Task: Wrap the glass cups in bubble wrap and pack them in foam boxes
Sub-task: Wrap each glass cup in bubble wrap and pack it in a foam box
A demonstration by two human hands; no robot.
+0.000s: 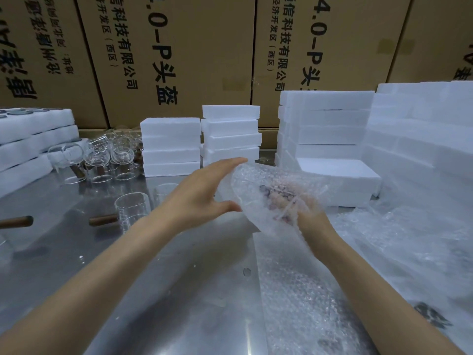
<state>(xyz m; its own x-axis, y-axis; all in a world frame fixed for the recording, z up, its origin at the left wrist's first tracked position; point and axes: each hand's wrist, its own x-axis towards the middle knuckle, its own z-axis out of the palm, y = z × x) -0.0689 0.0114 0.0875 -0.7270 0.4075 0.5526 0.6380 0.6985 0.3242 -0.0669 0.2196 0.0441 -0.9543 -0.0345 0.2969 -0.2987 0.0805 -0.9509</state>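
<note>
A worker at a steel counter (158,290) wraps glassware for shipping: the right hand (311,221) grips a bundle of bubble wrap (271,190) held above the counter at centre, fingers curled into the plastic, while the left hand (202,190) lies flat-fingered against the bundle's left side, holding nothing. A dark shape shows through the film; whether it is a cup's handle cannot be told.

The wrap looks loose and open at the left end, so a cup inside could slide out and strike the steel if the bundle tips that way. One bare glass cup (131,210) with a wooden handle stands near the left forearm, where a sweep of that arm might knock it over. A second wooden handle (16,222) pokes in at the left edge.

By count: two hands; one wrapped bundle; one cup near; a far-left cluster of clear cups (102,157), perhaps six or more, too overlapped to number. Two short stacks of foam boxes (171,147) stand far centre, with about four and five layers, taller stacks far right and foam trays far left. Loose wrap sheets (302,290) lie near right. Cardboard cartons (194,52) form the backdrop.
</note>
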